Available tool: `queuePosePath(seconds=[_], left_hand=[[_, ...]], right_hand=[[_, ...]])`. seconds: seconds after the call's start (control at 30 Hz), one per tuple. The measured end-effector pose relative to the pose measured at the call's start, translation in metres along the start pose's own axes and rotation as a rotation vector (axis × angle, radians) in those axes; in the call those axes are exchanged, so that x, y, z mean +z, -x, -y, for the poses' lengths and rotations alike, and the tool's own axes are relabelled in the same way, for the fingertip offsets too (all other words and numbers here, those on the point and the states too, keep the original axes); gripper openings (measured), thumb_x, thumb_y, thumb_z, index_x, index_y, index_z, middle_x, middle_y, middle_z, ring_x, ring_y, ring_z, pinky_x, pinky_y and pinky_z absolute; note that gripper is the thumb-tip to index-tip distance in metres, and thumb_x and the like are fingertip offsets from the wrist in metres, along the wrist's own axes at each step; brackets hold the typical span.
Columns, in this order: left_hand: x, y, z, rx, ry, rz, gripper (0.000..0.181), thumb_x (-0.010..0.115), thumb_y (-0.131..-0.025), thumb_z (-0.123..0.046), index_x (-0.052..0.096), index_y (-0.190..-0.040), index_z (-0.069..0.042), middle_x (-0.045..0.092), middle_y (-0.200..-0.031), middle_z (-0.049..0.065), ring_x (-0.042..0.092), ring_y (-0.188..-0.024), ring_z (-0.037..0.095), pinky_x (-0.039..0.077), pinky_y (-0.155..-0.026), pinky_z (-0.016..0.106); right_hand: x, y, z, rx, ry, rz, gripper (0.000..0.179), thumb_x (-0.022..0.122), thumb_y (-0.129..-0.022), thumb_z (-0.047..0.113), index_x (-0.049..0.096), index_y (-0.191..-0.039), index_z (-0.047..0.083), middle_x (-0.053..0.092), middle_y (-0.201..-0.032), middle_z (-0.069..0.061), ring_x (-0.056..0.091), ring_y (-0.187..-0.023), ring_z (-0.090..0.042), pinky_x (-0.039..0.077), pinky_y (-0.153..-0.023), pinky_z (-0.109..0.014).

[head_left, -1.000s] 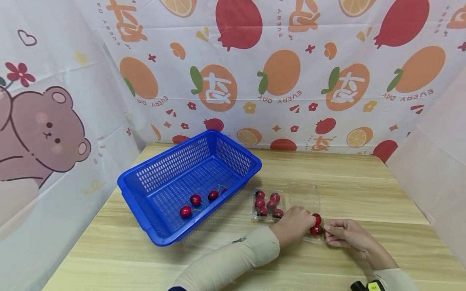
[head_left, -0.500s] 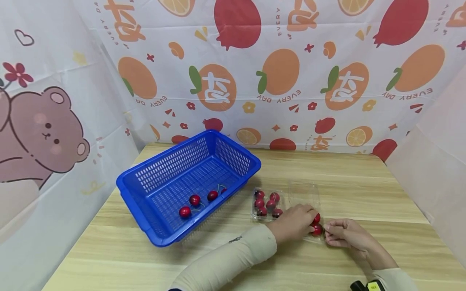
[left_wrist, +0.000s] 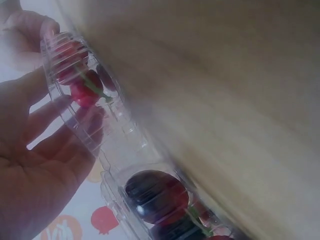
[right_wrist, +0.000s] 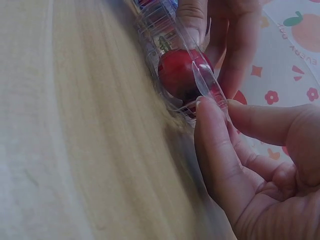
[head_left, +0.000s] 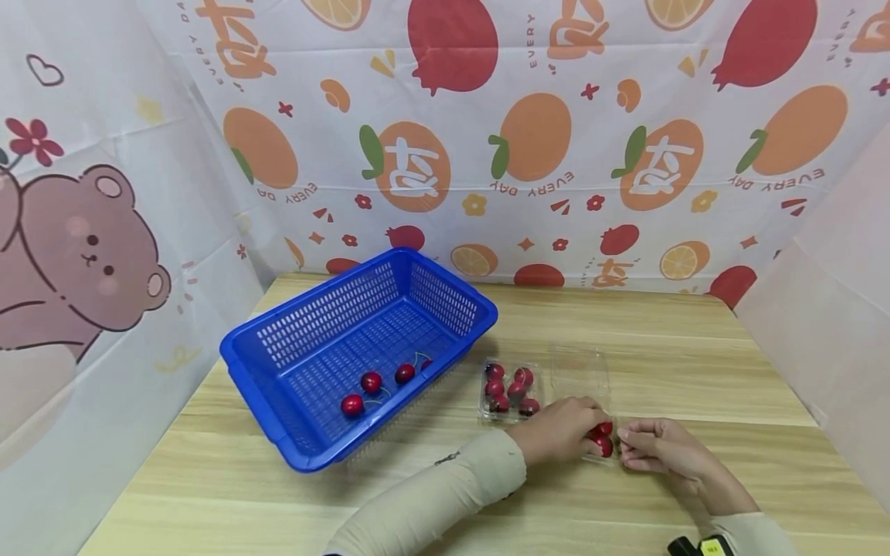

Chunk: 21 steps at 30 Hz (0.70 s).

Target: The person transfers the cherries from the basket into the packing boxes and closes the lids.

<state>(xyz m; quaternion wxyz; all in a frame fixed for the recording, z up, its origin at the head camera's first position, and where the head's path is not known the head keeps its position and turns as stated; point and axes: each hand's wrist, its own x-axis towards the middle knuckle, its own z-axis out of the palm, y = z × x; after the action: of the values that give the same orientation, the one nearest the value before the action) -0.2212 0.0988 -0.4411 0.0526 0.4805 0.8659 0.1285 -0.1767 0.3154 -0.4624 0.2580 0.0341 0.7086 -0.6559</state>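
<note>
My left hand (head_left: 566, 428) reaches over a small clear plastic box (right_wrist: 150, 55) on the table, its fingers at the red cherries (head_left: 603, 447) inside. In the left wrist view these fingers are mostly straight, with tips beside a green-stemmed cherry (left_wrist: 85, 94). My right hand (head_left: 664, 448) pinches the box's right edge between thumb and forefinger, as the right wrist view shows. The box's lid (head_left: 579, 371) lies open toward the back. Left of it stands a second clear box (left_wrist: 111, 197) packed with several cherries (head_left: 516, 391).
A blue perforated basket (head_left: 264, 421) stands at the left of the wooden table (head_left: 681, 363), with several stemmed cherries (head_left: 371, 381) along its near side. A fruit-printed cloth (head_left: 535, 224) hangs behind the table.
My left hand has dipped slightly lower over the box, and the cherries at its fingers have shifted down toward the near end. My right hand keeps its place at the edge.
</note>
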Motion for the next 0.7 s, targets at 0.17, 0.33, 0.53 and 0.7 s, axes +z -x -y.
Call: queuePosePath(seconds=[0.17,0.33,0.53,0.7], left_hand=[[-0.0006,0.0013,0.0005,0.007,0.009,-0.019,0.045,0.068,-0.086,-0.038,0.063,-0.126,-0.019,0.061,-0.122,-0.005,0.058,-0.107,0.003,0.045,-0.088,0.014],[0.0022,0.0019,0.002,-0.017,0.01,-0.038,0.045,0.068,-0.086,-0.041,0.064,-0.126,-0.023,0.059,-0.123,-0.006,0.059,-0.105,0.004,0.047,-0.085,0.015],[0.0011,0.0024,0.0007,-0.058,-0.035,-0.062,0.041,0.064,-0.086,-0.049,0.066,-0.121,-0.028,0.059,-0.119,-0.01,0.058,-0.097,0.002,0.048,-0.074,0.016],[-0.0058,0.007,-0.0041,0.002,-0.171,-0.121,0.03,0.06,-0.091,-0.047,0.069,-0.111,-0.026,0.062,-0.116,-0.007,0.058,-0.098,0.006,0.049,-0.076,0.018]], right_hand=[[-0.0001,0.0001,-0.0003,0.005,-0.003,-0.006,0.022,0.061,-0.094,0.017,0.062,-0.105,-0.002,0.066,-0.088,-0.005,0.066,-0.078,-0.013,0.056,-0.078,-0.029],[0.0007,0.0002,-0.0004,0.002,-0.011,-0.006,0.022,0.061,-0.094,0.017,0.062,-0.105,-0.002,0.067,-0.089,-0.004,0.066,-0.078,-0.012,0.056,-0.077,-0.028],[0.0015,0.0005,-0.0001,-0.002,-0.007,0.0,0.021,0.06,-0.095,0.016,0.061,-0.105,-0.002,0.066,-0.089,-0.004,0.066,-0.078,-0.012,0.056,-0.078,-0.028],[0.0024,0.0008,0.0,-0.002,-0.003,-0.003,0.018,0.06,-0.095,0.016,0.061,-0.103,0.0,0.066,-0.088,-0.004,0.066,-0.078,-0.012,0.056,-0.077,-0.027]])
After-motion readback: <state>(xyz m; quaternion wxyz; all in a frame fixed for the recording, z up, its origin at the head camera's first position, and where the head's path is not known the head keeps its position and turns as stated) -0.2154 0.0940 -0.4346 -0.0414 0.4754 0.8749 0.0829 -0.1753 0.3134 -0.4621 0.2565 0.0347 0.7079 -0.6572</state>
